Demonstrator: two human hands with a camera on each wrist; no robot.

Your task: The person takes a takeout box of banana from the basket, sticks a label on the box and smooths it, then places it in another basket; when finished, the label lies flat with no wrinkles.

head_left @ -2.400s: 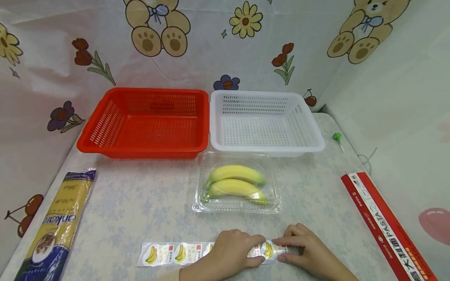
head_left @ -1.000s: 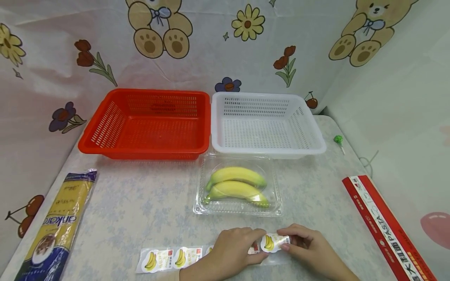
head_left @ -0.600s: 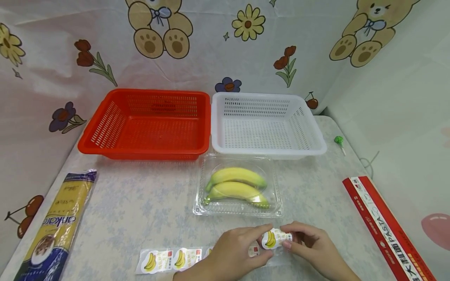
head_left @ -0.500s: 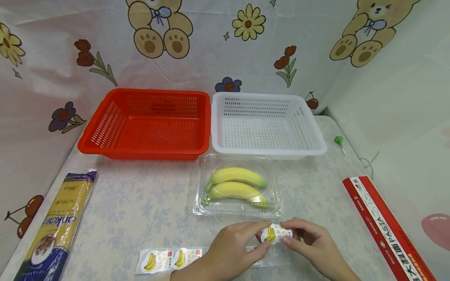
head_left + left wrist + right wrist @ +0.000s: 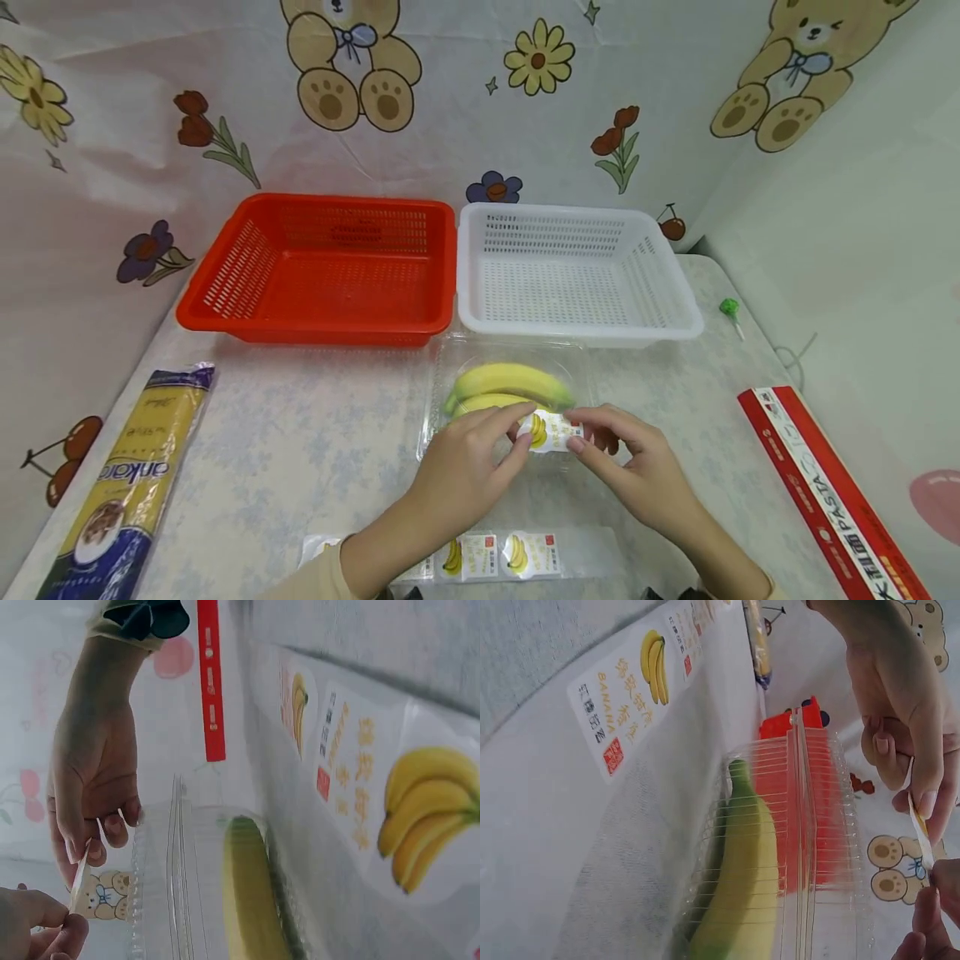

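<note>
L hand (image 5: 465, 454) & R hand (image 5: 637, 471) each pinch one end of a banana sticker (image 5: 551, 432), thumb + index finger, so it's held btwn them. L fingers are by the banana pic, R fingers at the printed end. Sticker's above the near part of a clear plastic box (image 5: 429, 421); wrist cams show it edge-on, apart from the lid, which looks closed. In the box: 2 yellow bananas (image 5: 517, 379) side by side, nearer one mostly hidden by hands & sticker.

Nr front of tabletop (image 5: 285, 450): sticker strip (image 5: 592, 554) lying flat, L part crossed by L forearm (image 5: 390, 546). R end is bare backing; next to it 2 full labels w/ banana pics & red marks, others partly covered.

Behind box: red basket (image 5: 315, 329) on L, white basket (image 5: 577, 332) on R, rims v. close. Box sits just in front, mostly before the white one.

Far L: yellow/blue bag (image 5: 127, 483) marked "ankara", at a slant. Far R: long red box (image 5: 828, 492) marked "PASTA", also slanted; green lollipop (image 5: 729, 307) farther back, nr R edge. Backdrop: white cloth (image 5: 450, 83) w/ bears, flowers, etc.
</note>
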